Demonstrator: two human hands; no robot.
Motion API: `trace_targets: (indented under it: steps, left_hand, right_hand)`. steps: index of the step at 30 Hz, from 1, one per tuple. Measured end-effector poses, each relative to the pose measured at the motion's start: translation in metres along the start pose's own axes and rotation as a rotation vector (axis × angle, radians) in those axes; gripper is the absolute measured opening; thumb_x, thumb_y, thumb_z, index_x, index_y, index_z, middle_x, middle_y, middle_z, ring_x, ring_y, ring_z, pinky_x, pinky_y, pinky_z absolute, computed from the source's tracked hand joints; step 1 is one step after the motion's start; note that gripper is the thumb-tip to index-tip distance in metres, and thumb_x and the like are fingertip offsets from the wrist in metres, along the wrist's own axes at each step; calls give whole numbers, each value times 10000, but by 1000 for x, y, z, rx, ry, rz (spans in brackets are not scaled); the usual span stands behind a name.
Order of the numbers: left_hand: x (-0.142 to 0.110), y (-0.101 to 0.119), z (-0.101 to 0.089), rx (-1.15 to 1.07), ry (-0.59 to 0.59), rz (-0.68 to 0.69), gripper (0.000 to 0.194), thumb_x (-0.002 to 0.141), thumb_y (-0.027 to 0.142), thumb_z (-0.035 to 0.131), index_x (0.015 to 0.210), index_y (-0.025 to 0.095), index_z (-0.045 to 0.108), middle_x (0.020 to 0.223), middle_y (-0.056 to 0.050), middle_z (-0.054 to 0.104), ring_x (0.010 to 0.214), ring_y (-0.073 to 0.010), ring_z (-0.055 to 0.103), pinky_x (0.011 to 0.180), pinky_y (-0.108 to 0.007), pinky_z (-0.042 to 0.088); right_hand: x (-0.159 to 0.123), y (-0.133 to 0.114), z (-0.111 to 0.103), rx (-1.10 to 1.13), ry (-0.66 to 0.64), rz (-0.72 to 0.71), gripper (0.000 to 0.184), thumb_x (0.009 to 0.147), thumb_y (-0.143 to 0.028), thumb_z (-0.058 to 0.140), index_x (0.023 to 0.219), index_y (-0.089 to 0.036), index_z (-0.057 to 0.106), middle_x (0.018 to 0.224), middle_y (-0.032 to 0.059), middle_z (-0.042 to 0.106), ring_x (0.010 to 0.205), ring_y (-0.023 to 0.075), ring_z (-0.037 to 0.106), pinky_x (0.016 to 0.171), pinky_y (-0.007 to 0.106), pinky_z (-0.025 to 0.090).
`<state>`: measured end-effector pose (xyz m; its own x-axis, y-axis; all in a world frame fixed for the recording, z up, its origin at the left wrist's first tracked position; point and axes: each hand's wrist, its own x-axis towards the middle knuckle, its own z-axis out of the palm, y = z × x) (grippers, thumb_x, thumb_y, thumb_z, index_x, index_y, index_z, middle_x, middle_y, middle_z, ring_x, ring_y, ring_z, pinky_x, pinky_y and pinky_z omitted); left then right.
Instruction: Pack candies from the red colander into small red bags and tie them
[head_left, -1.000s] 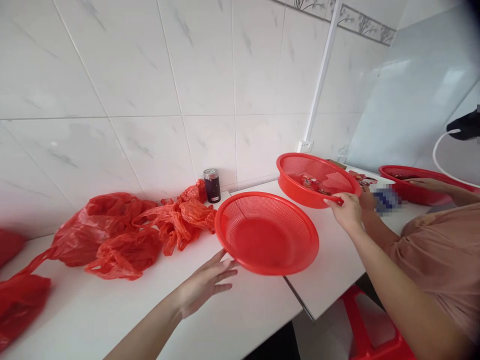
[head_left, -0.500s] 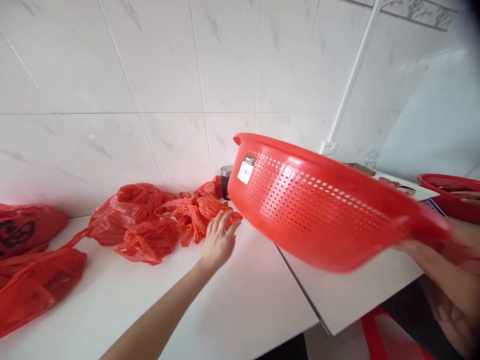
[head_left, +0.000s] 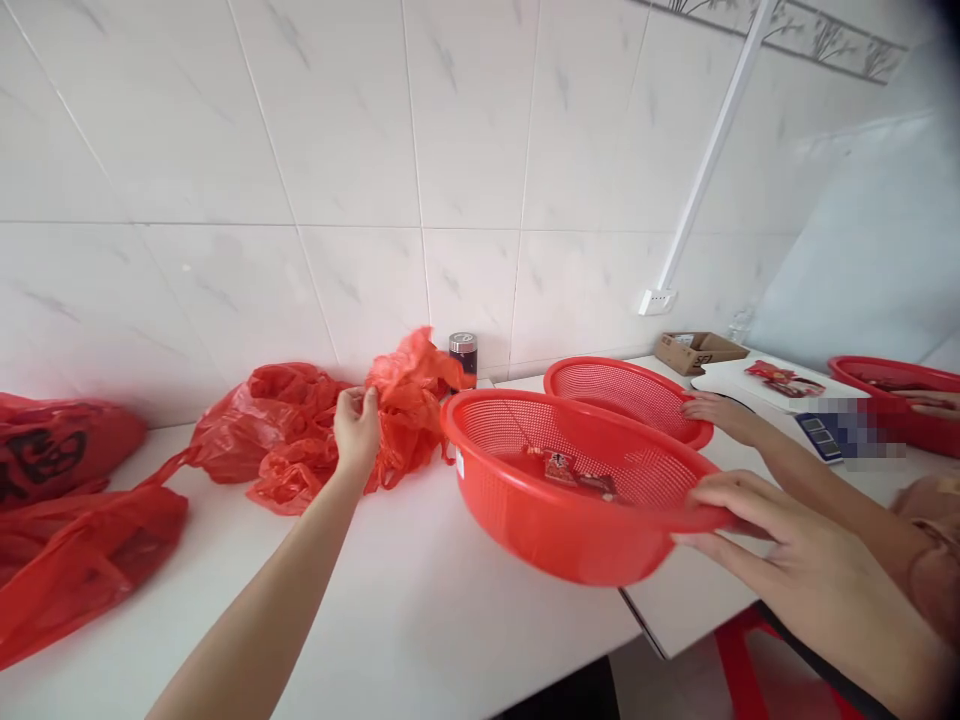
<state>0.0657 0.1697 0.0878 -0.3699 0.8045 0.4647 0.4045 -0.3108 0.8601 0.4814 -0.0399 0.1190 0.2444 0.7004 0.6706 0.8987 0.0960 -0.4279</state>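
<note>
My left hand [head_left: 356, 432] is closed on a crumpled red plastic bag [head_left: 411, 408], lifting part of it off the white counter [head_left: 390, 600]. To its right sits a red mesh colander [head_left: 525, 525], its rim held by a co-worker's hand [head_left: 780, 535]. Small printed packets [head_left: 562, 470] lie inside it. Another hand of that co-worker [head_left: 720, 416] rests on the rim of a second red colander [head_left: 626, 385]. My right hand is not in view.
More red plastic bags [head_left: 75, 530] heap at the left. A dark jar with a metal lid [head_left: 463, 352] stands against the tiled wall [head_left: 360, 170]. Further right are a cardboard box [head_left: 697, 350], a third red basket [head_left: 892, 385] and a red stool [head_left: 739, 660].
My left hand has moved left and taken hold of a red bag. The raised, tilted colander has come down level, now with packets inside.
</note>
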Motion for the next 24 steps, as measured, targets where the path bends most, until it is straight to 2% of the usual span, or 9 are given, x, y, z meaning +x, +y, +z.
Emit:
trace_targets:
  steps: [2,4,7,11,15,17,20,22,24]
  left_hand:
    - [-1,12,-13,-134,65,-35,264,896,459,434,973,212,483,941,-41,584,849,-172,591,760,-290,472]
    - [-9,21,-27,-248,70,-64,242,875,458,459,951,229,472,909,-13,576,774,-140,581,710,-257,468]
    - [-34,22,-46,-366,19,-114,244,836,460,529,923,236,486,848,12,573,674,-109,549,649,-222,455]
    - [-84,3,-63,-409,-68,-229,260,814,461,591,867,215,523,744,27,535,587,-95,467,545,-191,406]
    - [-135,-19,-73,-419,-210,-441,283,844,501,564,876,222,535,688,47,498,562,-99,407,508,-188,369]
    - [-154,-22,-77,-427,-266,-500,298,848,515,559,859,217,545,699,45,502,588,-104,415,534,-191,375]
    - [-173,-11,-80,-444,-310,-561,349,831,543,573,780,199,557,700,35,522,637,-119,453,595,-204,402]
    - [-180,2,-82,-472,-358,-603,367,823,553,579,753,193,574,699,26,554,669,-134,487,636,-217,421]
    - [-184,12,-85,-516,-465,-658,371,822,547,586,728,188,594,672,21,578,670,-144,508,639,-227,429]
  right_hand:
    - [-33,-28,1,-124,-167,-5,333,781,-596,610,939,-309,670,1000,-10,663,539,110,560,555,265,453]
    - [-51,-42,11,-241,-229,-31,293,830,-540,568,997,-312,648,1048,-20,636,531,101,580,517,259,437]
    - [-54,-38,41,-378,-270,-37,238,871,-430,507,998,-283,646,1059,4,616,626,137,637,484,258,417]
    - [-50,-29,73,-395,-370,46,273,877,-383,492,1077,-251,623,1136,49,619,649,173,652,541,304,474]
    - [-56,-64,71,-176,-405,37,354,864,-448,533,1172,-276,562,1249,68,583,668,181,657,596,340,517]
    - [-61,-95,67,48,-367,-8,303,885,-451,533,1132,-277,561,1217,60,595,784,188,665,675,329,534]
    - [-68,-140,73,360,-323,-92,250,896,-425,559,1084,-261,560,1165,62,610,1032,207,611,872,331,503]
    - [-73,-161,85,496,-419,-83,377,853,-417,635,1183,-273,524,1226,56,584,1096,211,577,935,347,476]
    - [-79,-172,101,631,-602,-11,527,812,-402,691,1279,-300,470,1258,40,573,1048,195,595,916,344,487]
